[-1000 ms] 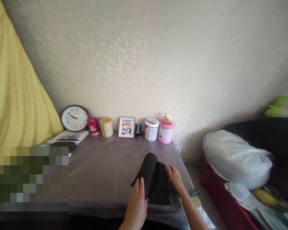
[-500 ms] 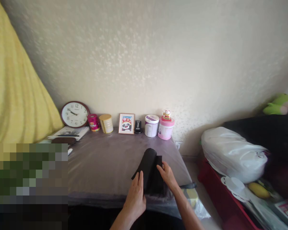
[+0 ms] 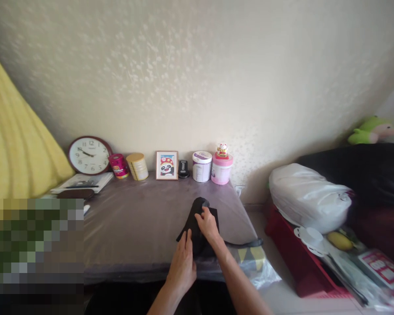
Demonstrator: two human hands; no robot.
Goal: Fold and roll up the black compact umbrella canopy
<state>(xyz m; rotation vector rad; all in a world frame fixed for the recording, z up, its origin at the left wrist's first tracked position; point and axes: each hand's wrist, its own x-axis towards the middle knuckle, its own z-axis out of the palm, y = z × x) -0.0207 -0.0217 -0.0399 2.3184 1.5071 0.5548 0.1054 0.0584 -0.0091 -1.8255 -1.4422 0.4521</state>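
Note:
A black cloth bundle (image 3: 191,223), loosely rolled with a flap on its right side, lies near the front edge of the cloth-covered table (image 3: 128,227). My left hand (image 3: 183,262) rests against its lower left side, fingers stretched along the fabric. Across its upper right part lies my right hand (image 3: 207,223), fingers bent and closed on the cloth near the top of the roll. What is inside the bundle, if anything, is hidden. A dark strap (image 3: 244,243) reaches out to the right from beneath my right forearm.
Along the wall stand a clock (image 3: 90,155), a pink can (image 3: 118,166), a yellow-lidded can (image 3: 138,167), a picture frame (image 3: 167,165), a purple-white tub (image 3: 202,167) and a pink tub (image 3: 221,170) bearing a cat figurine. A red bin (image 3: 292,258) and white bag (image 3: 310,197) are at right.
My right hand has moved from the flap's right edge leftward and up onto the roll, bringing some fabric over. My left hand stays at the left side. The view has shifted slightly right.

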